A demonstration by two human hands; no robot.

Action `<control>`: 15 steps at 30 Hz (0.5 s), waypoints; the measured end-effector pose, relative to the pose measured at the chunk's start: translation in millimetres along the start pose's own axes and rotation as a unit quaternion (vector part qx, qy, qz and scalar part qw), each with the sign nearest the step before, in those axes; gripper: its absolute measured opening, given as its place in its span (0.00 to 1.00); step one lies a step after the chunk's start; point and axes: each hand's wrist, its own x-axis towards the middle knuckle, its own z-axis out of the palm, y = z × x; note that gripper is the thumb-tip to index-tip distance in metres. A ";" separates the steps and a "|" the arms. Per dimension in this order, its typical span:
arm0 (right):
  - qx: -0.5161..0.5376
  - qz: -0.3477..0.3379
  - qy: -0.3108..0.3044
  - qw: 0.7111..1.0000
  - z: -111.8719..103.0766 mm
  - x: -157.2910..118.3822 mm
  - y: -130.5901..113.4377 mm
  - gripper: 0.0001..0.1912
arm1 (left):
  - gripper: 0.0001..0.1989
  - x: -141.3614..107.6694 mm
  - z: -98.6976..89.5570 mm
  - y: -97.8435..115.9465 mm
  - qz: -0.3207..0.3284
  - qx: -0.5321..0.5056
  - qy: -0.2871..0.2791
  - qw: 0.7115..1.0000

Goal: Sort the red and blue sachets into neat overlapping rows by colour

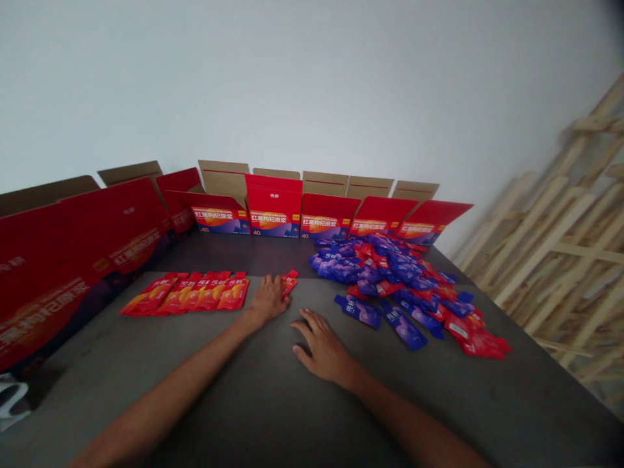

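Observation:
My left hand (pixel 268 300) rests low over the table, its fingers curled down onto a red sachet (pixel 289 283); part of the sachet is hidden under the hand. Just left of it lies a row of overlapping red sachets (pixel 233 294) with orange print. My right hand (pixel 322 346) hovers or rests near the table's middle, fingers apart and holding nothing. To its right, single purple sachets (pixel 361 311) lie in front of a heap of mixed purple and red sachets (pixel 385 263).
Open red and blue cartons (pixel 276 218) line the back of the grey table (pixel 253 403). Larger-looking red cartons (pixel 131 240) stand along the left side. A white object (pixel 13 400) sits at the left edge. Wooden slats (pixel 550 260) lean beyond the right edge.

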 end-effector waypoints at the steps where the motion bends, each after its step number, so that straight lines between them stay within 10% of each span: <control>1: 0.000 0.000 0.000 1.000 0.1 0.0 0.1 0.26 | 0.29 -0.7 0.2 -2.2 0.000 -0.008 -0.004 1.000; 9: -0.005 0.003 -0.002 1.000 -1.4 -1.3 -1.2 0.26 | 0.48 -34.2 -3.0 -28.9 0.021 -0.067 0.020 0.997; 15: -0.005 0.007 -0.004 1.000 -2.5 -1.5 -2.2 0.26 | 0.43 -52.6 -38.6 -106.5 -0.082 -0.061 0.150 0.983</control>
